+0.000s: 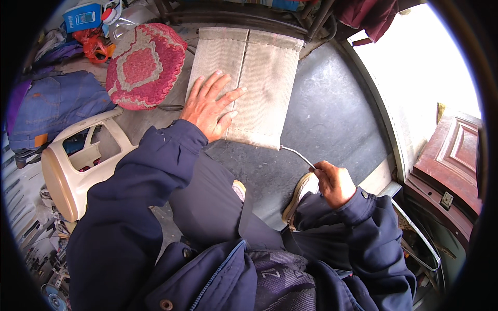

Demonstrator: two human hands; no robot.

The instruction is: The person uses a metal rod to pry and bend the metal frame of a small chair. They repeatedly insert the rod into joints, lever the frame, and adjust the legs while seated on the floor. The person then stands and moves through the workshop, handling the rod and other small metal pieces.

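The person's left hand (pixel 210 106) lies palm down on the pale woven panel (pixel 267 78), its grip spread wide, the fingers fanned across the left part and the lengthwise dark seam. The right hand (pixel 334 181) has its grip closed, thumb and fingers pinching the end of a thin bent metal rod (pixel 299 156). The rod's far tip reaches the panel's near right corner; whether it hooks in or merely touches there seems too small to tell. The panel sits ahead of the person's shoes, over the grey floor (pixel 342 98), with a round red-and-beige cushion (pixel 145 67) to its left.
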